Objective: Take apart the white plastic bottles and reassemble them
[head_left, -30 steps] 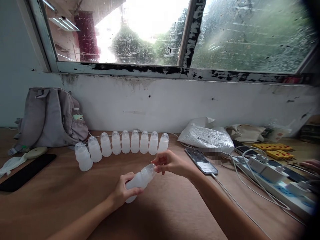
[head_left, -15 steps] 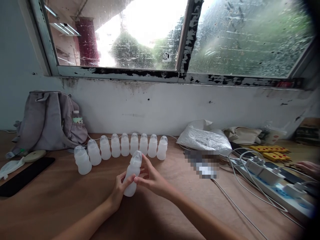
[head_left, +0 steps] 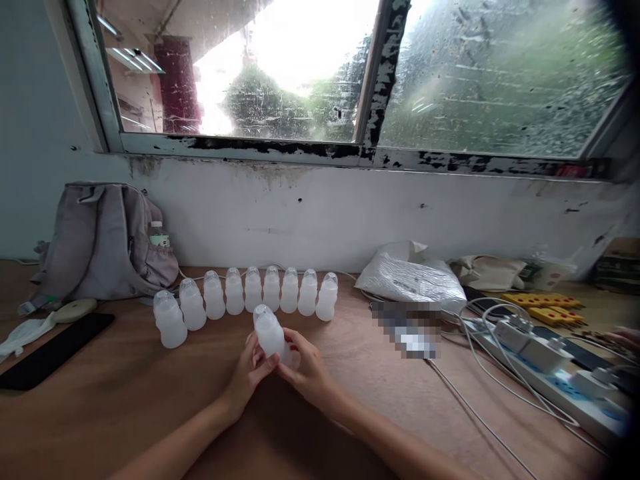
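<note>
Both hands are closed around a small frosted baby bottle (head_left: 270, 333) just above the tabletop in front of me. The bottle leans, its upper end toward the far left; which end is uppermost I cannot tell for sure. Fingers of my left hand (head_left: 253, 373) wrap its near left side, thumb along the front. My right hand (head_left: 307, 370) grips the lower right end and partly hides it. Behind stands a curved row of several similar bottles (head_left: 253, 290) with clear domed caps, all upright. The leftmost bottle (head_left: 170, 320) sits nearest to me.
At the left are a grey backpack (head_left: 107, 247) and a black flat slab (head_left: 57, 350). A silvery plastic package (head_left: 410, 277) lies against the wall. On the right, a power strip (head_left: 555, 380) carries chargers and white cables (head_left: 465, 407). Another person's hand (head_left: 625, 339) shows at the right edge.
The held bottle has turned from leaning right to leaning left in my hands. My right hand has moved down to its lower end. The row of bottles stands as before.
</note>
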Motion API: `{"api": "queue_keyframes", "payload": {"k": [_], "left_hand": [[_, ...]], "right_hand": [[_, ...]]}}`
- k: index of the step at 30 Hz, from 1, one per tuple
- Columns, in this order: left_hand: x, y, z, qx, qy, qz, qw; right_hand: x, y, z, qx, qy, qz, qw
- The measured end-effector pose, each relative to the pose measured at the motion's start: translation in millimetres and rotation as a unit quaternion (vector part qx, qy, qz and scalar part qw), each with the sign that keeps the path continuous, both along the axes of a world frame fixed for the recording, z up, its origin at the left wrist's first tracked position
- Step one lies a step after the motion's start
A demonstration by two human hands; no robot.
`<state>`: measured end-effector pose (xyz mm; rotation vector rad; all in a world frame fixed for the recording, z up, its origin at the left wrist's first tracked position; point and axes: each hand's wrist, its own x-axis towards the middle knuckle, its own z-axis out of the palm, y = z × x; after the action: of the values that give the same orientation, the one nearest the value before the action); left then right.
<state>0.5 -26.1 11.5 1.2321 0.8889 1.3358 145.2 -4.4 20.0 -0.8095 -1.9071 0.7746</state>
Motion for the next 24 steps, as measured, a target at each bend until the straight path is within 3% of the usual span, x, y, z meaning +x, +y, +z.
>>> {"api": "queue_keyframes", "payload": {"k": [3,7,11,13,18,24], "left_hand": [[-2,4,-6.0,-0.018,0.010,0.026,0.999],[-4,7,-12.2,-0.038,0.001,0.024,0.999],[-4,8,-13.2,-0.038,0.000,0.028,0.999],[-4,8,-12.8,-0.039,0.002,0.029,0.999],[-4,8,-12.3,-0.044,0.006,0.028,0.999],[-3,8,-11.9,-0.042,0.011,0.034,0.998]], "right_hand": [[8,14,7.8,-0.017,0.107,-0.042,0.993],[36,44,28.8,0.004,0.245,-0.134,0.960],[81,78,43.5,0.015,0.225,-0.277,0.934],[104,91,43.9,-0.025,0.184,-0.330,0.925],[134,102,31.0,-0.107,0.103,-0.290,0.945],[129,100,11.1,-0.141,0.039,-0.233,0.961]]}}
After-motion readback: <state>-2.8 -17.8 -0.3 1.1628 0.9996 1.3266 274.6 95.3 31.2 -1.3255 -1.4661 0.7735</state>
